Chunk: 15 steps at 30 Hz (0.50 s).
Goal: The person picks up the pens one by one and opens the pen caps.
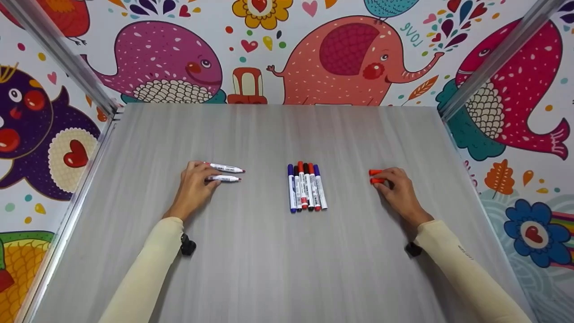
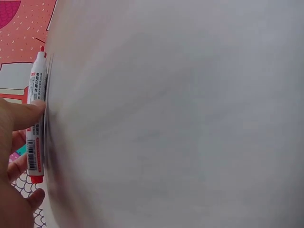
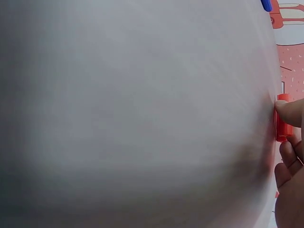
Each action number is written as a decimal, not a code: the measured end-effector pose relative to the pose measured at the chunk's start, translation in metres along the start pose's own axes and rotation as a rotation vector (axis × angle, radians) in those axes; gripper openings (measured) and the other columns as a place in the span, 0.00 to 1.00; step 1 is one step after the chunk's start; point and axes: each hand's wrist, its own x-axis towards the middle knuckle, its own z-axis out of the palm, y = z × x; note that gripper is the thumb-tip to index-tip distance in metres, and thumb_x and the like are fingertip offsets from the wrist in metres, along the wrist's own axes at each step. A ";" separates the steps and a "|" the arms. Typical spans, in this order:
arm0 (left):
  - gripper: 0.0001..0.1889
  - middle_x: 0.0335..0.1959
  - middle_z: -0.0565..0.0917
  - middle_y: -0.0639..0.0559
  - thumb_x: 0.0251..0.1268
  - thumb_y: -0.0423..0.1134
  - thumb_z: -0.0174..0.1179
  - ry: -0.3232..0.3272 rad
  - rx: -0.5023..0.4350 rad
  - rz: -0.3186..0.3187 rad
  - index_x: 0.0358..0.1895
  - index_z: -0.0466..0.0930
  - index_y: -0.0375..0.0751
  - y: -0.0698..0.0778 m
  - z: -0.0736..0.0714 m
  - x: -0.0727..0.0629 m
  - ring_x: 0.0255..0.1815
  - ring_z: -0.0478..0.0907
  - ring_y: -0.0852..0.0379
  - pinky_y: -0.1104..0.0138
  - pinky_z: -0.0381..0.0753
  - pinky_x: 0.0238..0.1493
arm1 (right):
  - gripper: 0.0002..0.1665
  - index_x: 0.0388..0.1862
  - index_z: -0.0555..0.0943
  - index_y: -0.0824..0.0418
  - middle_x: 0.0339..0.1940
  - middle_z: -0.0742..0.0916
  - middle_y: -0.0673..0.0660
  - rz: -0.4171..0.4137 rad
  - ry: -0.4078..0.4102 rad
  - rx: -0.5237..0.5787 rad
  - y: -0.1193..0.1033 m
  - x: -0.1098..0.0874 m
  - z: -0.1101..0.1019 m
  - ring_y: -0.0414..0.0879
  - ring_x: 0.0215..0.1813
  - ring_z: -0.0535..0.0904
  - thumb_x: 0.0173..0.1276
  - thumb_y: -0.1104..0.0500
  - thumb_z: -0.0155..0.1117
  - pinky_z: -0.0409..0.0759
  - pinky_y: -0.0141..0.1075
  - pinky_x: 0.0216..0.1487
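Observation:
At the left of the table, my left hand (image 1: 193, 187) holds two uncapped red whiteboard markers, a far marker (image 1: 228, 168) and a near marker (image 1: 228, 178). Their bare red tips point right, with a gap between them. The left wrist view shows my thumb against a white marker (image 2: 36, 90) and fingers behind it. On the right side, my right hand (image 1: 400, 190) pinches two red marker caps, a far cap (image 1: 375, 172) and a near cap (image 1: 377, 181). My thumb lies across a red cap (image 3: 283, 128) in the right wrist view.
Between the hands lies a side-by-side row of several capped markers (image 1: 307, 188) in blue, black and red. They rest on a grey wood-grain table (image 1: 269, 260). Metal posts (image 1: 497, 58) stand at the back corners, before a cartoon-printed wall (image 1: 251, 45).

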 end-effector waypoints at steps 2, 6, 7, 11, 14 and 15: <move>0.09 0.53 0.90 0.37 0.63 0.26 0.78 0.001 -0.003 -0.002 0.46 0.93 0.32 0.001 0.001 0.001 0.62 0.74 0.34 0.36 0.64 0.70 | 0.11 0.44 0.92 0.68 0.48 0.89 0.65 0.004 0.000 0.000 0.000 0.000 0.000 0.59 0.53 0.79 0.64 0.76 0.80 0.70 0.33 0.49; 0.10 0.53 0.90 0.37 0.62 0.25 0.78 0.009 0.000 0.004 0.46 0.93 0.32 0.000 0.003 0.000 0.61 0.74 0.34 0.34 0.64 0.69 | 0.11 0.45 0.92 0.69 0.48 0.89 0.65 0.007 -0.004 -0.002 0.000 0.000 0.000 0.60 0.54 0.79 0.65 0.76 0.79 0.70 0.33 0.51; 0.10 0.52 0.90 0.37 0.62 0.25 0.78 0.011 -0.001 0.007 0.46 0.93 0.32 0.000 0.003 0.000 0.61 0.74 0.34 0.34 0.64 0.69 | 0.11 0.45 0.92 0.69 0.48 0.89 0.66 0.008 -0.005 0.000 0.000 0.000 0.000 0.60 0.54 0.79 0.65 0.76 0.79 0.70 0.33 0.51; 0.10 0.52 0.90 0.37 0.62 0.25 0.78 0.016 0.006 0.015 0.46 0.93 0.32 0.001 0.004 0.000 0.61 0.74 0.33 0.34 0.65 0.68 | 0.11 0.46 0.92 0.69 0.49 0.88 0.66 0.012 -0.013 -0.001 0.001 0.001 -0.001 0.58 0.54 0.78 0.66 0.76 0.79 0.70 0.33 0.50; 0.10 0.52 0.90 0.37 0.62 0.25 0.78 0.013 0.010 0.012 0.46 0.93 0.33 0.001 0.004 0.000 0.62 0.74 0.33 0.34 0.65 0.68 | 0.11 0.46 0.92 0.69 0.49 0.88 0.67 0.021 -0.021 -0.005 0.001 0.001 -0.001 0.58 0.54 0.78 0.66 0.76 0.79 0.70 0.33 0.50; 0.10 0.52 0.90 0.38 0.62 0.25 0.78 0.014 0.011 0.011 0.46 0.93 0.33 0.001 0.004 0.000 0.62 0.74 0.34 0.34 0.65 0.68 | 0.11 0.46 0.92 0.69 0.49 0.88 0.66 0.026 -0.023 -0.006 0.000 0.001 -0.001 0.57 0.54 0.78 0.66 0.76 0.79 0.70 0.33 0.50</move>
